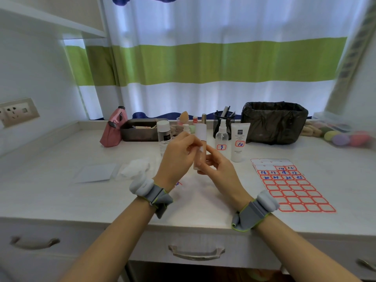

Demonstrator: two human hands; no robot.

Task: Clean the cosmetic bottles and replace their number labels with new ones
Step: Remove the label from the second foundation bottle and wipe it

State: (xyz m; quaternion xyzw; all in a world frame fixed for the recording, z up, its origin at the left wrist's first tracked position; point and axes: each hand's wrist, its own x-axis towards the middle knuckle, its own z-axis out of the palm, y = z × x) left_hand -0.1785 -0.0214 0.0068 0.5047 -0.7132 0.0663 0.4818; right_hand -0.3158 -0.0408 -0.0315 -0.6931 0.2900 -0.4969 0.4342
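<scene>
Above the desk's middle I hold a slim beige bottle [199, 151] with a tall white cap upright. My right hand [217, 165] grips its lower body. My left hand [179, 153] pinches a small white label on the bottle's side. Behind stand a clear spray bottle [221, 137] labelled 9, a white tube [239, 143] labelled 10 and a clear bottle with a white cap [163, 133]. The sheet of red-bordered number labels [289, 186] lies flat at my right. A crumpled white wipe [135, 168] lies at my left.
A white card [94, 173] lies left of the wipe. At the back: a pink pouch [114, 129], a grey tray [140, 130] of items, a black mesh pen cup [223, 119], a bin with a black liner [273, 123], coloured sponges [343, 137]. Drawers sit below the desk edge.
</scene>
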